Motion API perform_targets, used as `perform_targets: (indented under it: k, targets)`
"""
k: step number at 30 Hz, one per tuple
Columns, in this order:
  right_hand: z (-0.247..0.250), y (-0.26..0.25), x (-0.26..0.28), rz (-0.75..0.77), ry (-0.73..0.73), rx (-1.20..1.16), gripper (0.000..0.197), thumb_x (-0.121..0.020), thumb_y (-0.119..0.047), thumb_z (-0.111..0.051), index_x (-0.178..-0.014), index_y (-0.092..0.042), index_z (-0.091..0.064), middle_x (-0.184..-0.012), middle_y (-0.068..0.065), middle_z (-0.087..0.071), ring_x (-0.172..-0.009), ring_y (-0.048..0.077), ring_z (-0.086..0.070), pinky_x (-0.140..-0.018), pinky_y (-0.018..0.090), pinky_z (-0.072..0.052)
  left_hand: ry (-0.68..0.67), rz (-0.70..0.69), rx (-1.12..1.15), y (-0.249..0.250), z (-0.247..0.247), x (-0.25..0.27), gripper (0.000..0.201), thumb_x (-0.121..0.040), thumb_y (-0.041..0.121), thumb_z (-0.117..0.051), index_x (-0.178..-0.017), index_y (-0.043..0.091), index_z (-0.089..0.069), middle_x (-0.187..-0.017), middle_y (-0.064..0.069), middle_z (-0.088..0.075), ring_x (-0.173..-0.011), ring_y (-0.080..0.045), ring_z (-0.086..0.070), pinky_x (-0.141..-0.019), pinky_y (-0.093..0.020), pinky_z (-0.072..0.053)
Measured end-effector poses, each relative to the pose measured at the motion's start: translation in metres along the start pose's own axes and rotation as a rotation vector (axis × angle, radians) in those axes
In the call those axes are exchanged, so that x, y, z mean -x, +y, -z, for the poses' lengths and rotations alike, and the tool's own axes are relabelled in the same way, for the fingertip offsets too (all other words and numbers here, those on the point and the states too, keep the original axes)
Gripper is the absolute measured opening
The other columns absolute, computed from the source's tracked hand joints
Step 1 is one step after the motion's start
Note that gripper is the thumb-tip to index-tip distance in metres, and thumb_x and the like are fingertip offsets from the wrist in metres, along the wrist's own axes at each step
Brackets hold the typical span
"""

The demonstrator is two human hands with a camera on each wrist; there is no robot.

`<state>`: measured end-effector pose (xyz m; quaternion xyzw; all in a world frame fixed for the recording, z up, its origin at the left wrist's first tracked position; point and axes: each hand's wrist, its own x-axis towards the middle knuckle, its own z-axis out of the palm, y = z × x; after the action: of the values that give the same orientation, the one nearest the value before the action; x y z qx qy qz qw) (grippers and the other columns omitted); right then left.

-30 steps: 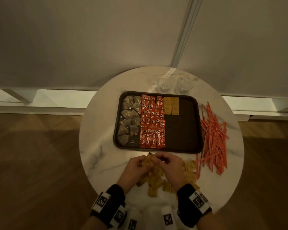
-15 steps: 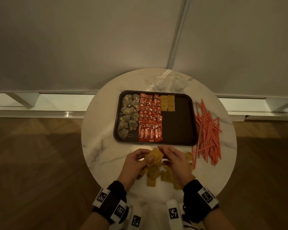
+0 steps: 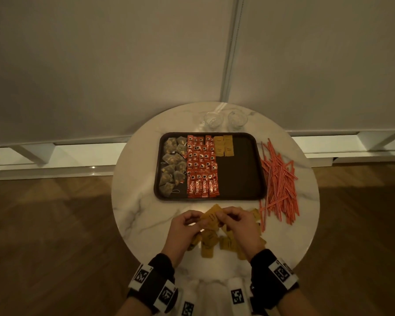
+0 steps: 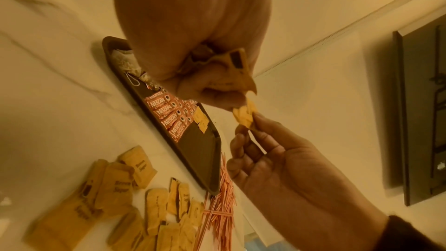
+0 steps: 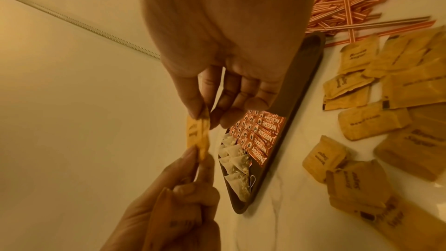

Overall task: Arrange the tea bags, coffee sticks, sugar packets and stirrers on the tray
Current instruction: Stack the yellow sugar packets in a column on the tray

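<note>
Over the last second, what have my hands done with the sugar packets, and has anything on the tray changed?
Both hands lifted off the loose pile. The left hand and right hand now pinch sugar packets between them above the table, where a second ago they were down in the heap. On the tray, the tea bags, coffee sticks and placed packets are unchanged; the stirrers stay beside it.

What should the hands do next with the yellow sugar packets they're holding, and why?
Probably carry the held sugar packets forward and lay them on the tray below the sugar packets already there. Both the left hand and right hand pinch them, and that column has bare tray beneath it.
</note>
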<state>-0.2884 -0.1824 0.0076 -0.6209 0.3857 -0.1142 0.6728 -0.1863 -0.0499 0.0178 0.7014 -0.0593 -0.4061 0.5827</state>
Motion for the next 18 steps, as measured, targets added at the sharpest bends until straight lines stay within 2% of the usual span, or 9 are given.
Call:
perform_targets:
  k: [3, 6, 7, 9, 10, 12, 15, 18]
  targets:
    - [0.003, 0.003, 0.005, -0.047, -0.097, 0.072, 0.005, -0.086, -0.004, -0.071, -0.089, -0.007, -0.074, -0.076, -0.002, -0.073, -0.07, 0.003, -0.067, -0.065, 0.014, -0.051, 0.102, -0.069, 0.021, 0.0, 0.005, -0.003, 0.009, -0.089, 0.007, -0.068, -0.093, 0.015, -0.072, -0.072, -0.001, -0.066, -0.048, -0.009, -0.047, -0.04, -0.017, -0.034]
    - [0.006, 0.012, 0.008, -0.015, -0.151, 0.162, 0.022, -0.083, -0.004, -0.075, -0.098, -0.02, -0.074, -0.093, -0.003, -0.075, -0.089, 0.008, -0.069, -0.082, 0.025, -0.056, 0.046, -0.167, -0.073, 0.004, 0.006, -0.001, 0.007, -0.087, 0.009, -0.072, -0.087, 0.015, -0.074, -0.061, 0.003, -0.064, -0.041, -0.011, -0.041, -0.04, -0.021, -0.031]
    - [0.006, 0.014, 0.009, 0.014, -0.133, 0.192, 0.028, -0.081, -0.007, -0.077, -0.103, -0.024, -0.072, -0.097, -0.006, -0.073, -0.093, 0.005, -0.067, -0.083, 0.024, -0.054, 0.019, -0.216, -0.141, 0.005, 0.004, 0.0, 0.007, -0.085, 0.009, -0.074, -0.085, 0.016, -0.075, -0.059, 0.007, -0.064, -0.041, -0.008, -0.044, -0.041, -0.021, -0.033]
    - [0.006, 0.014, 0.011, 0.074, -0.093, 0.26, 0.035, -0.081, -0.014, -0.079, -0.11, -0.03, -0.069, -0.106, -0.015, -0.068, -0.098, -0.005, -0.06, -0.081, 0.017, -0.049, -0.023, -0.339, -0.31, 0.008, 0.002, 0.0, 0.012, -0.082, 0.01, -0.077, -0.082, 0.022, -0.077, -0.068, 0.014, -0.068, -0.052, -0.002, -0.056, -0.051, -0.015, -0.042]
    - [0.006, 0.014, 0.012, 0.101, -0.087, 0.28, 0.033, -0.081, -0.017, -0.079, -0.109, -0.032, -0.069, -0.106, -0.019, -0.066, -0.098, -0.006, -0.058, -0.08, 0.017, -0.047, -0.047, -0.398, -0.382, 0.007, 0.002, -0.001, 0.012, -0.081, 0.012, -0.078, -0.083, 0.023, -0.078, -0.074, 0.015, -0.07, -0.061, 0.0, -0.06, -0.058, -0.014, -0.046]
    - [0.005, 0.015, 0.012, 0.144, -0.093, 0.291, 0.023, -0.081, -0.019, -0.079, -0.099, -0.032, -0.073, -0.098, -0.018, -0.069, -0.097, -0.001, -0.059, -0.082, 0.024, -0.047, -0.091, -0.482, -0.47, 0.006, 0.003, -0.002, 0.01, -0.081, 0.013, -0.079, -0.086, 0.021, -0.08, -0.081, 0.013, -0.071, -0.069, 0.0, -0.063, -0.064, -0.014, -0.048]
    - [0.004, 0.015, 0.011, 0.142, -0.077, 0.271, 0.011, -0.082, -0.018, -0.078, -0.091, -0.026, -0.078, -0.088, -0.01, -0.072, -0.088, 0.006, -0.064, -0.079, 0.031, -0.048, -0.089, -0.487, -0.502, 0.008, 0.001, -0.003, 0.012, -0.081, 0.013, -0.078, -0.089, 0.021, -0.079, -0.084, 0.012, -0.071, -0.072, 0.0, -0.063, -0.065, -0.013, -0.047]
    - [0.005, 0.01, 0.015, 0.14, -0.091, 0.197, 0.014, -0.086, -0.014, -0.073, -0.089, -0.027, -0.078, -0.084, -0.008, -0.075, -0.082, 0.009, -0.067, -0.077, 0.028, -0.053, -0.053, -0.355, -0.402, 0.008, 0.0, -0.003, 0.014, -0.085, 0.014, -0.075, -0.093, 0.025, -0.076, -0.086, 0.01, -0.072, -0.061, 0.0, -0.061, -0.058, -0.013, -0.046]
